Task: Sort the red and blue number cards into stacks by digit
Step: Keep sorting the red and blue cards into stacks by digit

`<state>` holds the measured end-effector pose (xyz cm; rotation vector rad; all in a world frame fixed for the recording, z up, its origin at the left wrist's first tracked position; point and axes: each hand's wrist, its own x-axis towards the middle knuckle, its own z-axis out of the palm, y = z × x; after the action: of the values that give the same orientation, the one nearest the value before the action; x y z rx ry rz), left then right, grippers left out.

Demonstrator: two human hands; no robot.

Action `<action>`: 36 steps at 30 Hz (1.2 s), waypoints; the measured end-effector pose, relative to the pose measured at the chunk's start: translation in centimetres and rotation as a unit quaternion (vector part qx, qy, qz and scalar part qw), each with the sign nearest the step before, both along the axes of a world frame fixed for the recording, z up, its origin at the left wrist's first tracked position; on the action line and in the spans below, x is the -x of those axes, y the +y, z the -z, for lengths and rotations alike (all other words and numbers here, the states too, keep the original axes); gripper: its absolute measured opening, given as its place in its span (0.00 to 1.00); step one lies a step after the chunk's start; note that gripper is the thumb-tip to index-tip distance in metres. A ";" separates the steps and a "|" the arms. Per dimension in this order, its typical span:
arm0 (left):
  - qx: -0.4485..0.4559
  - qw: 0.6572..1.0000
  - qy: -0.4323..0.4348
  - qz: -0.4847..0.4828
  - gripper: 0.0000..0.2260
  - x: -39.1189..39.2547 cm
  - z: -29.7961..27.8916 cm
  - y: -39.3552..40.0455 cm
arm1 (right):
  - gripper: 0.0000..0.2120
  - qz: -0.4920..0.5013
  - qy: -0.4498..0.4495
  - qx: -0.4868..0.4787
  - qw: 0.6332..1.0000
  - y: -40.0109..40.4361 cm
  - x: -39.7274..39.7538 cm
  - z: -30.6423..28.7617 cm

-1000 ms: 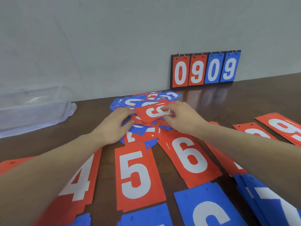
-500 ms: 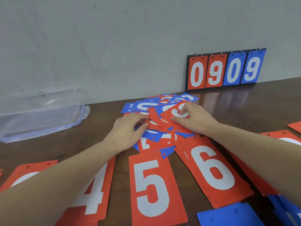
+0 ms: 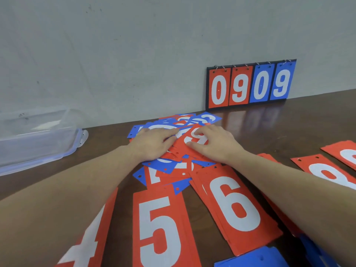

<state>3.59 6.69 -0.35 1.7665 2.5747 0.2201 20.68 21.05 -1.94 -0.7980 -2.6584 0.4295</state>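
Both hands (image 3: 188, 143) have closed together over the red card (image 3: 192, 139).

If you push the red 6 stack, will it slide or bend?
The red 6 stack would probably slide: its cards lie flat on a glossy table. The cards are fanned at the edges, so a push may well spread them out. They look thin and light, so one lifted card might flex a bit.
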 end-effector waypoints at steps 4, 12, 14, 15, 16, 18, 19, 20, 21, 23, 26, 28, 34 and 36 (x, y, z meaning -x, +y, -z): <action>0.005 0.999 0.049 -0.009 0.20 0.2 -0.2 -1.5 | 0.27 0.011 -0.009 0.006 1.000 0.3 0.0 0.2; -0.052 0.989 -0.035 -0.132 0.19 1.1 0.4 -5.3 | 0.34 0.015 -0.010 0.048 0.999 0.0 -0.2 -0.3; -0.062 0.987 -0.071 -0.133 0.17 1.1 0.2 -5.4 | 0.34 0.007 -0.010 0.048 0.999 -0.2 -0.3 -0.6; -0.064 0.986 -0.084 -0.131 0.16 1.1 0.1 -5.3 | 0.34 0.003 -0.006 0.051 0.999 -0.3 -0.4 -0.7; -0.063 0.986 -0.090 -0.128 0.16 1.1 -0.1 -5.3 | 0.35 0.000 0.001 0.058 0.998 -0.3 -0.4 -0.6; -0.061 0.985 -0.101 -0.126 0.19 1.0 -0.7 -5.1 | 0.36 -0.006 0.019 0.076 0.997 -0.3 -0.5 -0.6; -0.060 0.984 -0.112 -0.126 0.22 1.0 -1.0 -5.0 | 0.37 -0.009 0.028 0.084 0.996 -0.3 -0.5 -0.6; -0.058 0.982 -0.127 -0.126 0.24 0.8 -1.3 -4.9 | 0.37 -0.013 0.037 0.086 0.996 -0.3 -0.6 -0.5; -0.059 0.980 -0.143 -0.127 0.27 0.5 -1.5 -4.9 | 0.37 -0.018 0.047 0.080 0.996 -0.3 -0.6 -0.5; -0.072 0.973 -0.174 -0.134 0.30 0.1 -1.6 -4.7 | 0.35 -0.033 0.064 0.048 0.996 -0.5 -0.8 -0.6; -0.099 0.957 -0.218 -0.163 0.36 -0.5 -1.5 -4.7 | 0.33 -0.048 0.077 0.028 0.995 -0.8 -1.1 -0.8; -0.118 0.942 -0.257 -0.180 0.39 -0.8 -1.7 -5.0 | 0.31 -0.062 0.068 0.072 0.993 -0.8 -1.3 -0.9; -0.214 0.903 -0.331 -0.174 0.38 -1.9 -2.4 -7.1 | 0.28 -0.078 0.115 0.154 0.978 -1.7 -1.9 -1.4; -0.235 0.887 -0.354 -0.178 0.36 -2.3 -2.8 -8.3 | 0.27 -0.079 0.139 0.192 0.968 -2.2 -2.2 -2.3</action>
<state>5.86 -1.66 2.46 0.9496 2.3312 1.3114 22.83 18.83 0.34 -0.5740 -2.4128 1.0399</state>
